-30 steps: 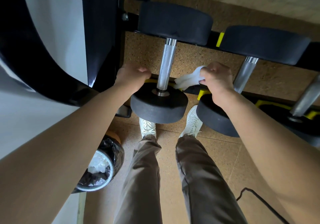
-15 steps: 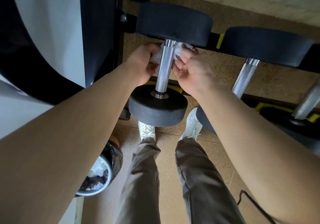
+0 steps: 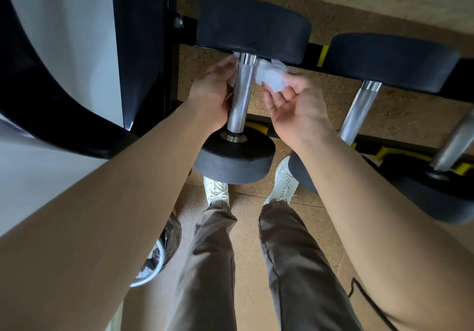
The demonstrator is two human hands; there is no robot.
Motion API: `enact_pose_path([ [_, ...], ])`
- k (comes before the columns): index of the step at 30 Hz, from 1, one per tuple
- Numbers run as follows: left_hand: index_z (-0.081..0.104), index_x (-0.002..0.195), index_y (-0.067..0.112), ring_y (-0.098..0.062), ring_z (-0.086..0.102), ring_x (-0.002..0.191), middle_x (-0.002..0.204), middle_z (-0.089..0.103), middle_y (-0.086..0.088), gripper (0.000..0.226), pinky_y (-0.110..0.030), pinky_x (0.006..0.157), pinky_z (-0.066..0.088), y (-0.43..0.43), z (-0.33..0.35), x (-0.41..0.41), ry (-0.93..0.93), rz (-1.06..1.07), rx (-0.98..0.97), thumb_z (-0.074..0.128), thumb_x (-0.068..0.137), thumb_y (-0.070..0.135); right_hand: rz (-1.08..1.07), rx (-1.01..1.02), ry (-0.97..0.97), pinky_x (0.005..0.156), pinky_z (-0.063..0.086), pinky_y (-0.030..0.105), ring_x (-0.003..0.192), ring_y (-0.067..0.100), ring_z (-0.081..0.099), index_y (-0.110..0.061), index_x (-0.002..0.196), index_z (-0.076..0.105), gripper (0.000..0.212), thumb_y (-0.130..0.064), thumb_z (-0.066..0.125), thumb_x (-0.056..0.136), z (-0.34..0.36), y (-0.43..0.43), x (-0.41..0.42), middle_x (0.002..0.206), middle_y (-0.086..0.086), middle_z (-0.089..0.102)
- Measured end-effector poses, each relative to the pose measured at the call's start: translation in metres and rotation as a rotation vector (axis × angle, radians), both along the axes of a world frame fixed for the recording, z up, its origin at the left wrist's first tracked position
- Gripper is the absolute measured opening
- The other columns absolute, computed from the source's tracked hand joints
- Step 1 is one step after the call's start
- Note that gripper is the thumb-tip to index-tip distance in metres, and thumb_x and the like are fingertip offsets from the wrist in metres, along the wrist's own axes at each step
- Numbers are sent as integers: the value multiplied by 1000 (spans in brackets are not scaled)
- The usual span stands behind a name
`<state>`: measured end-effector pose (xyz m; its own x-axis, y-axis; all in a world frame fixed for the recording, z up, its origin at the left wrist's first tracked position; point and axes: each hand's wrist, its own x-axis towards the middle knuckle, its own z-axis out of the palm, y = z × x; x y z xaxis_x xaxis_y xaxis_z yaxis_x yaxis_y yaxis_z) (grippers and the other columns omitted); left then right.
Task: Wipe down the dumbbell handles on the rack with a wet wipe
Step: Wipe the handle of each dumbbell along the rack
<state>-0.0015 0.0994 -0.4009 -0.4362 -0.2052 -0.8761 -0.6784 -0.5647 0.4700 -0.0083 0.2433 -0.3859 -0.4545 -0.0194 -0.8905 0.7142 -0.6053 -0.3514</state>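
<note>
1. Wet wipe [image 3: 272, 75]: looped behind the far end of the leftmost dumbbell handle [image 3: 241, 100], just under the far head [image 3: 252, 27]. Both ends come toward the near side.
2. Left hand [image 3: 214, 95]: fingers curled, pinching the wipe's left end against the handle's left side.
3. Right hand [image 3: 297, 107]: palm up, fingertips closed on the wipe's right end, just right of the handle.
4. Hazard, tearing: the handle is knurled steel, so hard sawing pulls would likely snag and shred a thin wet sheet.
5. Hazard, slipping: the right hold looks like fingertips only, and a firm tug from the left could draw that end free.
6. Hazard, missed area: the wipe sits only at the far end. If it ropes up, the near length toward the near head [image 3: 234, 157] probably stays unwiped.
7. Hazard, knuckles: both hands work close under the far head, so a quick stroke may strike it.
8. Second handle [image 3: 359, 110] and third handle [image 3: 452, 141], to the right: one wipe may be soiled before reaching them.
</note>
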Motion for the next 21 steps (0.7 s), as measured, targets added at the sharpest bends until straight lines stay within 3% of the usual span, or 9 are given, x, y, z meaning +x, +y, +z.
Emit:
enact_pose_path([
  [3, 76, 93, 19, -14, 74, 84, 94, 77, -1, 6, -30, 75, 61, -11, 5, 0, -35, 28, -73, 70, 94, 17, 129, 76, 38, 88, 57, 29, 101, 18, 71, -15, 108, 65, 12, -13, 62, 96, -4, -11, 3, 109, 7, 73],
  [6, 75, 95, 17, -16, 75, 89, 101, 77, -5, 7, -24, 73, 60, -30, 2, 13, -30, 156, -101, 74, 90, 12, 251, 146, 50, 94, 55, 30, 104, 18, 70, -15, 104, 65, 8, -12, 64, 96, -9, -27, 0, 106, 7, 72],
  [8, 75, 92, 19, -17, 75, 89, 99, 77, -4, 9, -22, 71, 58, -31, 0, 20, -41, 148, -133, 74, 90, 11, 291, 177, 41, 93, 55, 30, 104, 19, 70, -13, 111, 64, 14, -12, 63, 97, -11, -30, -4, 110, 8, 72],
  [10, 75, 88, 22, -14, 75, 87, 94, 77, 0, 11, -22, 72, 59, -24, -2, 24, -54, 36, -219, 75, 89, 11, 295, 218, 22, 87, 58, 29, 103, 20, 70, -12, 116, 63, 19, -13, 63, 97, -13, -22, -6, 115, 10, 70],
  [13, 75, 86, 22, -16, 76, 91, 94, 78, 0, 19, -33, 84, 62, -11, -7, 20, -8, -171, -264, 73, 89, 4, 249, 245, 11, 77, 58, 25, 101, 20, 71, -16, 107, 66, 11, -13, 59, 99, -13, 1, 2, 117, 10, 70],
  [15, 76, 84, 23, -18, 76, 92, 92, 79, 1, 22, -37, 87, 61, -11, -9, 16, -20, -247, -279, 71, 90, 2, 242, 241, 15, 79, 57, 25, 100, 20, 72, -14, 109, 65, 13, -13, 57, 99, -15, 12, 15, 114, 10, 71],
  [17, 75, 86, 22, -20, 75, 95, 93, 78, -1, 19, -35, 90, 60, -17, -10, 17, -31, -268, -296, 72, 90, 4, 320, 276, 26, 80, 57, 27, 99, 22, 71, -11, 110, 64, 13, -12, 59, 98, -19, 13, 26, 112, 10, 72],
  [21, 72, 109, 18, -20, 70, 102, 113, 72, -8, 16, -27, 84, 57, -43, -5, 39, 5, -399, -336, 68, 95, 11, 609, 392, 164, 77, 56, 29, 88, 18, 70, -12, 92, 68, 5, -9, 65, 94, -25, -4, 33, 95, 9, 74],
])
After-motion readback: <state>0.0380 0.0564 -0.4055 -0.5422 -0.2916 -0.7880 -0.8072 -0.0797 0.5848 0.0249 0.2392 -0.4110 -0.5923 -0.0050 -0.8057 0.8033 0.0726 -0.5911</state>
